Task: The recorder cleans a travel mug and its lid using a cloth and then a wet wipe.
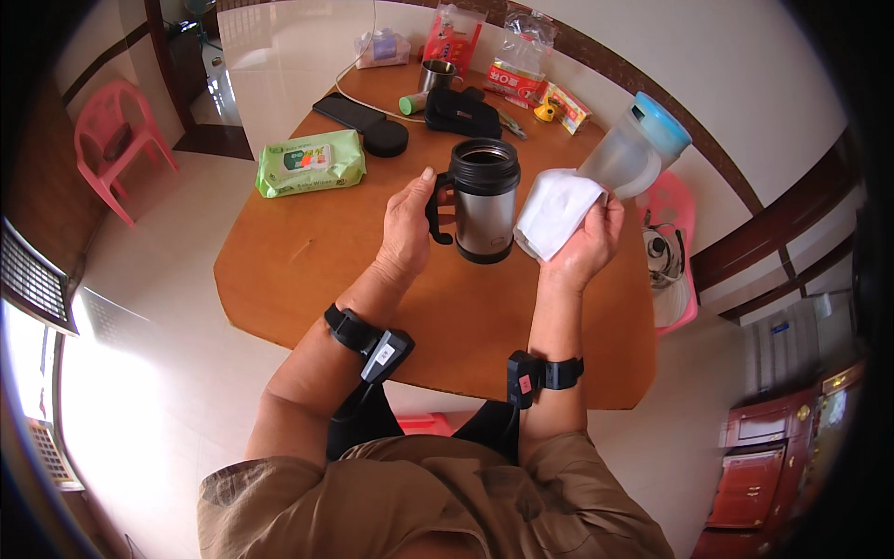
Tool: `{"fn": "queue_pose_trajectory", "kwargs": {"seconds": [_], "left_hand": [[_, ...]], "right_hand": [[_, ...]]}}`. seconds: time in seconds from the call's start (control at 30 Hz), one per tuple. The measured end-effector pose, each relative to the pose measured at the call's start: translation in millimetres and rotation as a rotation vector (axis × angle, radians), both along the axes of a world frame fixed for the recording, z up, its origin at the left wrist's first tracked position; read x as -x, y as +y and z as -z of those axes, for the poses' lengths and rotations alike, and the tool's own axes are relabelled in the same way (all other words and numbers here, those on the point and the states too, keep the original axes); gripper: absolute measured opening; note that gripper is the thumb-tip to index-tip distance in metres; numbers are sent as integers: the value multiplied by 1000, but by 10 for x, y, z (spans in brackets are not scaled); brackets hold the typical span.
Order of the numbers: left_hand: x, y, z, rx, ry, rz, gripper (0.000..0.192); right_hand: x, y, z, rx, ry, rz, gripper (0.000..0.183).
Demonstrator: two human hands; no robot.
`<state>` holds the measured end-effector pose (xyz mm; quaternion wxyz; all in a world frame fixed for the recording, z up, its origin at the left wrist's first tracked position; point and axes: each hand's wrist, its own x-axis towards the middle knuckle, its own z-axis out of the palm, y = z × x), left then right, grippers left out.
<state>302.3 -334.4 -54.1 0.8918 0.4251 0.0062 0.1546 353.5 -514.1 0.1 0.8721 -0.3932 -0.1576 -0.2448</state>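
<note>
My left hand grips the black handle of a steel travel mug. The mug is upright with its top uncovered, and it shows a black rim and base. Just right of it, my right hand holds a white wipe or cloth, folded over the palm and fingers. A small part of something greyish shows at the cloth's lower left edge; I cannot tell what it is. A green pack of baby wipes lies on the wooden table, left of the mug.
Behind the mug are a black zip case, a round black object, a dark flat device, a steel cup and snack packages. A blue-lidded plastic pitcher stands at the right. Pink plastic chairs flank the table.
</note>
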Motion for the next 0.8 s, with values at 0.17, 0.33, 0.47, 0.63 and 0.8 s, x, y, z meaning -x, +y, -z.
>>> {"fn": "queue_pose_trajectory", "kwargs": {"seconds": [0.17, 0.33, 0.47, 0.63, 0.8], "left_hand": [[63, -48, -53, -37, 60, -76, 37], [98, -58, -80, 78, -32, -96, 35], [82, -3, -44, 35, -76, -132, 34], [111, 12, -112, 68, 19, -68, 35], [95, 43, -101, 97, 34, 11, 36]], "right_hand": [[121, 291, -105, 361, -152, 81, 19], [150, 660, -48, 1199, -744, 627, 23], [137, 598, -78, 1100, -618, 402, 27], [52, 341, -100, 970, -282, -141, 34], [38, 155, -198, 754, -80, -498, 48]]}}
